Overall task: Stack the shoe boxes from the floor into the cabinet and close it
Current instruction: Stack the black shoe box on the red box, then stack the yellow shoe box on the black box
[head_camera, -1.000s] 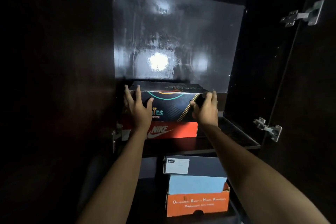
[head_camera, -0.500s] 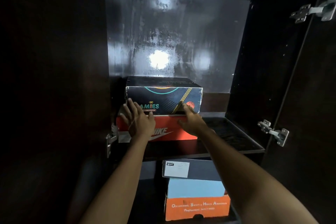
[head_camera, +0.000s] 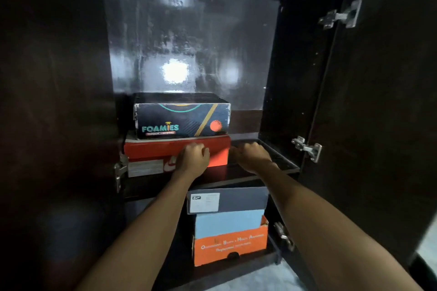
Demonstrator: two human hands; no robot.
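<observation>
From the head camera, the dark cabinet [head_camera: 305,59] stands open, its glossy back panel throwing back blurred spots of light. On the upper shelf [head_camera: 272,168], pushed to the left, a dark blue Foamies box [head_camera: 182,119] sits squarely on top of a red box [head_camera: 165,149] (part of a white logo and a pale label show on its front). The blue box is slightly narrower on the left, so a strip of the red lid shows there.

The left hand [head_camera: 192,157] is in front of the red box's face, its fingers curled into a loose fist with the knuckles against or just off the cardboard; it grips nothing. The right hand [head_camera: 251,155] is just beside the red box's right end, above the bare part of the shelf, fingers likewise curled under and holding nothing. Whether either hand truly touches the box I cannot tell.

On the lower shelf, a second stack stands right of centre: a grey box [head_camera: 241,199] with a white label on top, a light blue box [head_camera: 227,222] beneath it, and an orange box [head_camera: 229,248] with pale lettering at the bottom.

The right door [head_camera: 383,125] is swung wide, with two metal hinges [head_camera: 307,149] showing along its edge. A strip of pale floor [head_camera: 272,279] is visible below the cabinet.
</observation>
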